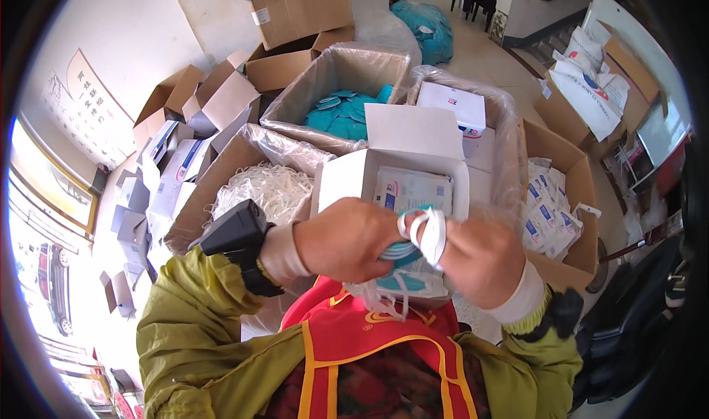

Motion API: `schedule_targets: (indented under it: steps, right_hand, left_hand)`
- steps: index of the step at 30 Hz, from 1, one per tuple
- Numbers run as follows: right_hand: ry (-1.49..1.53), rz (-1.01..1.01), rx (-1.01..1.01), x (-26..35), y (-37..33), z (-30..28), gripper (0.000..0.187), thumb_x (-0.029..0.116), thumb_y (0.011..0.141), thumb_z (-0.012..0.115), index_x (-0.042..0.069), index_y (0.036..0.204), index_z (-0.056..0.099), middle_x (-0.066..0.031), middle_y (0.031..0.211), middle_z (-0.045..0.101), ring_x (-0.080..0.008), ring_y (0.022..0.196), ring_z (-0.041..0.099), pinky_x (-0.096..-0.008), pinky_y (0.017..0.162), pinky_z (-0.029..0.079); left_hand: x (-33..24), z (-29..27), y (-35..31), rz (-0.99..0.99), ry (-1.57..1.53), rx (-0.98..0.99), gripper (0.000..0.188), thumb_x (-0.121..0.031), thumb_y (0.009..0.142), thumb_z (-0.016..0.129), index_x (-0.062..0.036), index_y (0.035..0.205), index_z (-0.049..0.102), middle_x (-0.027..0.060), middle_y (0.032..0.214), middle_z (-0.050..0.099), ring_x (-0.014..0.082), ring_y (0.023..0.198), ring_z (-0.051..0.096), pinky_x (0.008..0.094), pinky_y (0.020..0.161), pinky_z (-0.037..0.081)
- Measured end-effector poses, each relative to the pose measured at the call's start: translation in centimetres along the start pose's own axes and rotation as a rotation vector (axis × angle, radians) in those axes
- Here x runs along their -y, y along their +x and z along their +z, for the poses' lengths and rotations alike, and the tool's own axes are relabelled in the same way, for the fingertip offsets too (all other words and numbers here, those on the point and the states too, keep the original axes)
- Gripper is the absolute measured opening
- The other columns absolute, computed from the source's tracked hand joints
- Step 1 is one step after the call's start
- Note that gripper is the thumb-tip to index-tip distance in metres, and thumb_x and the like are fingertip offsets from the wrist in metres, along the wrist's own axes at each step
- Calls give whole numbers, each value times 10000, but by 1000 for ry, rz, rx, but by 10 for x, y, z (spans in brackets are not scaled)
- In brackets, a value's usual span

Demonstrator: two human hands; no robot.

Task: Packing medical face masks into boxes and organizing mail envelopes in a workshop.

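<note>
My left hand [351, 240] is closed round a small stack of teal pads [399, 252], its fingers turned inward. Against it, my right hand [481, 262] grips a looped white strap [434, 236] that runs over the pads. Thin white bands dangle below both hands. Just beyond them stands an open white carton [415, 132], its lid flap raised, with flat printed packets [413, 189] inside. More teal material [415, 281] shows under my hands, partly covered by them. My fingertips are largely hidden where the hands meet.
A plastic-lined box [269, 118] of teal pads stands behind; left of the carton is a box of tangled white strips [267, 190]. At right, a cardboard box [583, 253] holds small packets. A closed white carton [452, 107] sits behind. Several empty cartons [177, 172] crowd the left.
</note>
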State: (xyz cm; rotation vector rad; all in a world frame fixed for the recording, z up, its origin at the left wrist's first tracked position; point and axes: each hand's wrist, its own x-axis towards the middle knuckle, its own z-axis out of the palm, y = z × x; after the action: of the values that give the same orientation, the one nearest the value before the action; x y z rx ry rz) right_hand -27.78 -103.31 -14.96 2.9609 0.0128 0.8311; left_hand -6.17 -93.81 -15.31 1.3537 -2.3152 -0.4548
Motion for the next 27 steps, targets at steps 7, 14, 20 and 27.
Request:
schedule_targets:
  steps: [7,14,20,27]
  right_hand:
    - [123,-49,130,13,8,-21,289,135,772,637,65,1052,664,-59,931,624,-176,572,576,-304,502,471]
    - [397,70,30,10,6,-2,241,136,791,642,47,1014,622,-65,754,585,-205,597,622,-318,509,494]
    - [348,-123,397,37,-12,-41,202,202,773,666,82,710,517,-34,649,524,-157,529,580,-289,453,447]
    - [778,110,499,46,-34,-79,152,180,810,673,53,831,592,-85,777,602,-287,612,599,-378,515,471]
  left_hand:
    - [-16,5,-20,-132,-361,116,299,-145,718,667,-68,999,599,187,860,646,391,803,623,424,723,510]
    - [-17,21,-18,-58,-345,37,260,-194,755,663,-52,955,575,147,878,642,363,820,627,420,706,514]
    - [-44,-3,-50,214,-73,147,214,-175,717,647,-67,859,528,104,772,560,302,680,607,395,586,498]
    - [-74,-19,-67,395,-43,84,140,-145,780,565,-62,783,452,62,707,476,188,580,551,307,450,447]
